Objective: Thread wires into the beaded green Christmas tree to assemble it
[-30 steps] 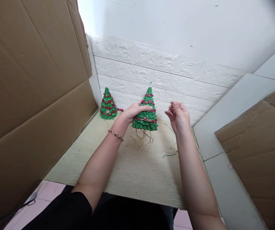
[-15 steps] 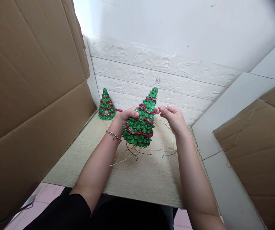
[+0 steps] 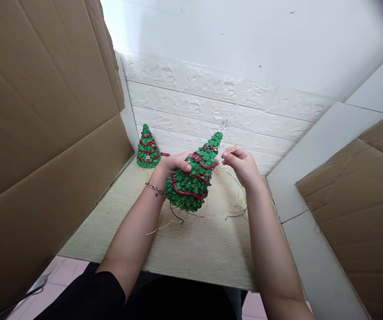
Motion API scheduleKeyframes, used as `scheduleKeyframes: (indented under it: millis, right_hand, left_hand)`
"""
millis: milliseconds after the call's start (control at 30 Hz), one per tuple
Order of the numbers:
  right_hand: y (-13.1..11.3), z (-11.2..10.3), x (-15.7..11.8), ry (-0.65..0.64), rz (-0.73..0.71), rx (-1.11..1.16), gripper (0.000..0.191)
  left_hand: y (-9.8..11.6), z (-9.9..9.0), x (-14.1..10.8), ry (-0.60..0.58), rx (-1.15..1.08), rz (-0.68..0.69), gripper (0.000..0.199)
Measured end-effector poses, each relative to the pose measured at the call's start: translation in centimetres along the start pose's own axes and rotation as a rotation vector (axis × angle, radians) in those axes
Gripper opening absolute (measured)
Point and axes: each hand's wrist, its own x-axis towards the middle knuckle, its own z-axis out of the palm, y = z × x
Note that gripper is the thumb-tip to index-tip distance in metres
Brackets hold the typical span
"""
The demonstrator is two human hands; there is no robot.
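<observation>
A green glittery tree (image 3: 194, 180) with red garlands and a clear topper (image 3: 223, 125) leans to the right, raised over the table. My left hand (image 3: 179, 163) is wrapped round its left side, thumb on the front. Thin wires (image 3: 164, 226) hang below its base. Just right of the tree, my right hand (image 3: 238, 160) pinches a thin pale wire (image 3: 236, 149) between thumb and fingers, apart from the branches. Where that wire ends cannot be made out.
A second green tree (image 3: 147, 149) stands at the table's back left, a red stick (image 3: 165, 154) beside it. Loose wires (image 3: 241, 195) lie on the table (image 3: 191, 253), right of centre. Cardboard walls (image 3: 44, 89) flank both sides; a white brick-pattern wall (image 3: 191, 104) is behind.
The held tree has tilted further right and moved slightly down and toward me with my left hand. My right hand has drawn a little away from the tree.
</observation>
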Motion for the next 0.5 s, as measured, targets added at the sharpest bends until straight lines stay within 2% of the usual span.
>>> scheduleKeyframes:
  millis: [100,267,500]
  right_hand:
    - [-0.15,-0.09,-0.01,0.007,0.037,0.075,0.048]
    - [-0.23,-0.24,0.21,0.065,0.144,0.247,0.056]
    - [0.42,-0.44,0.28,0.023,0.207,0.07,0.042]
  left_hand:
    - [0.06,0.01,-0.14,-0.031,-0.013,0.012,0.094]
    - [0.18,0.03,-0.26,-0.001,-0.03,0.028,0.086]
    - [0.29,-0.04,-0.2,-0.021,0.023,0.01,0.098]
